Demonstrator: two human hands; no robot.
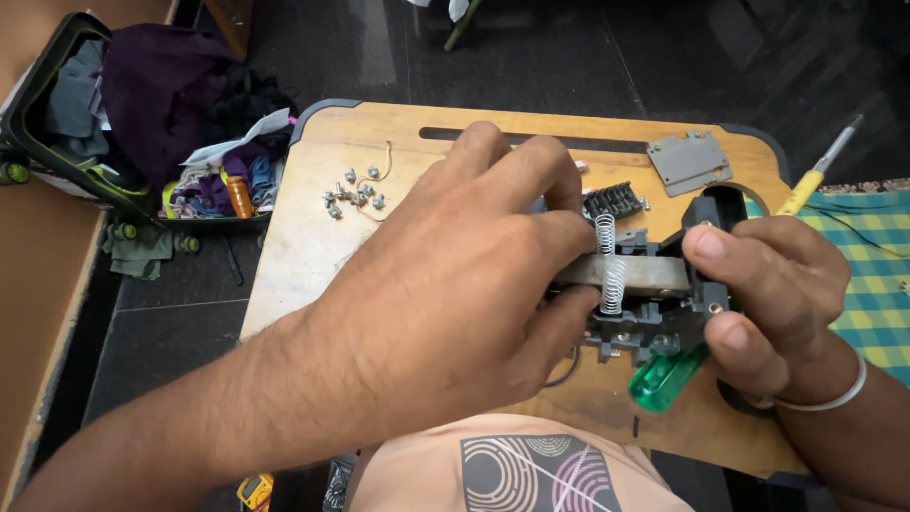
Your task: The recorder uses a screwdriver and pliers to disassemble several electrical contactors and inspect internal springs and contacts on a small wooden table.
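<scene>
Mechanism (640,313), dark with a spring (611,275), sits mid-board (313,237), pinched between left hand (455,294) and right hand (768,294), green screwdriver (668,379) tucked under the right. Left hand hides its near side. Screws (355,190), grey plate (689,161), yellow screwdriver (815,175) and open suitcase (114,123) surround.

Left hand (464,284) gripping grey mechanism (645,294) at its spring (611,275). Right hand (768,294) clasping its other end, green-handled screwdriver (668,379) tucked underneath. Loose screws (355,190) on wooden board (313,246).

Mechanism (645,294) left part: hidden under the left hand (455,284).
Green screwdriver (666,379) shaft: concealed, probably behind the mechanism.
Suitcase (57,161), far left of the mechanism: cropped by the frame edge.
</scene>
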